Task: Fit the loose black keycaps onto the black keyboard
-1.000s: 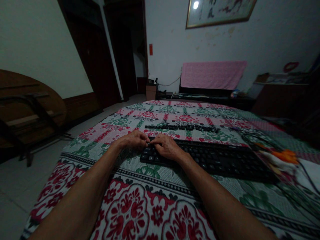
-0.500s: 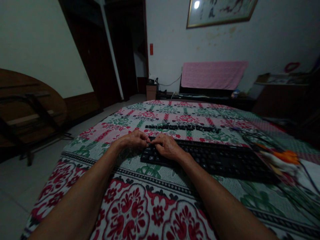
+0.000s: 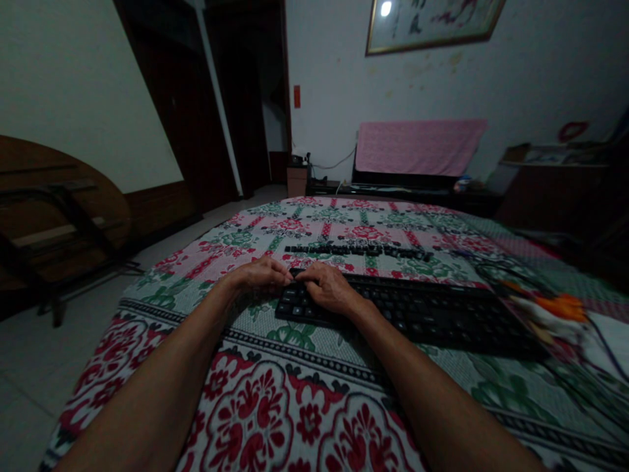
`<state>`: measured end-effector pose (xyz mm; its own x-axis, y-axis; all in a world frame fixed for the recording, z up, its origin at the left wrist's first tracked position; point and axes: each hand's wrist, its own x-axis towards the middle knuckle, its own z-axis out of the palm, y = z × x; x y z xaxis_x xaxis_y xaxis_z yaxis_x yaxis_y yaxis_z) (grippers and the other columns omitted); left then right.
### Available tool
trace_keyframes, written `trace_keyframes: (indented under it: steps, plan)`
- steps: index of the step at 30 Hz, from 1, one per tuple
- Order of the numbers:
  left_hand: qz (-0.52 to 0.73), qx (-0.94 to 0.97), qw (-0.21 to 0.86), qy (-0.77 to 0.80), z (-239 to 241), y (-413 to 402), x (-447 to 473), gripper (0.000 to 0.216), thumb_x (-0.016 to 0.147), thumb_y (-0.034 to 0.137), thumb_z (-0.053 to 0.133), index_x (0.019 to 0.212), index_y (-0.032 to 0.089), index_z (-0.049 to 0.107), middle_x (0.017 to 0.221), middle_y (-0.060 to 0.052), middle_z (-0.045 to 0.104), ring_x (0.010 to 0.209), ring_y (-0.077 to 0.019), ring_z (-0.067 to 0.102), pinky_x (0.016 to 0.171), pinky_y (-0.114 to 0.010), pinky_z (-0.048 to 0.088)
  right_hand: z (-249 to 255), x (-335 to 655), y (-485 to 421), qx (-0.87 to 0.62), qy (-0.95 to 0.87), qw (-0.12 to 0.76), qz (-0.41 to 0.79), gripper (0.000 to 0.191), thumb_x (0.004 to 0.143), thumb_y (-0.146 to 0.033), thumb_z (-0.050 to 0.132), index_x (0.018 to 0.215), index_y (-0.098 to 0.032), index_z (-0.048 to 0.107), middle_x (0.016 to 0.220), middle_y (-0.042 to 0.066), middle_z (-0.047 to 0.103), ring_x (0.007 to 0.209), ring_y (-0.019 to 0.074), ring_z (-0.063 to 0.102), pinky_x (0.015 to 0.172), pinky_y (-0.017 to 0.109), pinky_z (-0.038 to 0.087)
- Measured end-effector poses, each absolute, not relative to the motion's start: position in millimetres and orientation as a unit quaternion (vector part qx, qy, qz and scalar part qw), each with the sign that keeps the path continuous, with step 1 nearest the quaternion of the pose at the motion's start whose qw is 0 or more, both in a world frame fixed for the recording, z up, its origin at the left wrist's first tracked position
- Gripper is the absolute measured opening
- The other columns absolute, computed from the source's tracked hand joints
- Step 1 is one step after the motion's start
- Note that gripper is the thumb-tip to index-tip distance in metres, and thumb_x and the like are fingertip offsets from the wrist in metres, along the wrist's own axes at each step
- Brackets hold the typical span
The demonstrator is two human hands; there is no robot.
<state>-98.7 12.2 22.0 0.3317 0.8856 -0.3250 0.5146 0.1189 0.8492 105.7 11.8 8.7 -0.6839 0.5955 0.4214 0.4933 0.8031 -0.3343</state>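
Observation:
A black keyboard (image 3: 417, 311) lies slantwise on the patterned tablecloth. My left hand (image 3: 260, 274) is at its far left corner, thumb and fingers pinched together; anything between them is too small to make out. Over the left end of the keys rests my right hand (image 3: 327, 287), its fingers bent and closed, their tips close to my left fingertips. What the right fingertips grip, if anything, is hidden. Behind the keyboard runs a row of small loose black keycaps (image 3: 356, 250).
Right of the keyboard lie an orange item (image 3: 563, 308), a crumpled white item (image 3: 538, 316) and dark cables (image 3: 511, 270). The floral tablecloth (image 3: 255, 406) covers the round-edged table. A folded round table (image 3: 59, 196) leans at the left wall.
My left fingers have shifted slightly and look a little straighter at the keyboard's corner. The right hand, the keyboard and the keycap row stay practically where they were.

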Motion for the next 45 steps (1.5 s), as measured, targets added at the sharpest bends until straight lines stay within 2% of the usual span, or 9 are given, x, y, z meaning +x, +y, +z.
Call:
trace_keyframes:
  steps: [18,32,45]
  plan:
    - [0.216,0.615,0.533,0.540,16.0,16.3,-101.6,0.025,0.061,0.030,0.062,0.079,0.013,0.063,0.050,0.001,0.055,0.041,-0.0071,0.044,0.040,-0.019,0.028,9.6,105.6,11.3,-0.295,-0.914,0.258,0.106,0.032,0.079,-0.011,0.037,0.092,-0.018,0.065,0.083,0.004,0.060,0.081,0.0136,0.050,0.074,0.024,0.036]
    - [0.193,0.643,0.508,0.539,23.2,11.5,-98.8,0.028,0.059,0.026,0.062,0.084,0.013,0.064,0.051,0.003,0.052,0.042,-0.0063,0.041,0.040,-0.019,0.029,9.7,104.9,10.8,-0.297,-0.914,0.256,0.105,0.036,0.077,-0.010,0.039,0.099,-0.022,0.064,0.085,0.003,0.061,0.081,0.0136,0.051,0.075,0.025,0.038]
    - [0.168,0.661,0.501,0.533,31.8,6.4,-93.8,0.024,0.061,0.028,0.060,0.079,0.012,0.062,0.049,0.003,0.049,0.041,-0.0058,0.040,0.040,-0.018,0.027,6.8,105.4,12.2,-0.283,-0.922,0.245,0.099,0.038,0.076,-0.009,0.040,0.102,-0.024,0.064,0.089,0.003,0.061,0.084,0.0142,0.050,0.077,0.026,0.037]
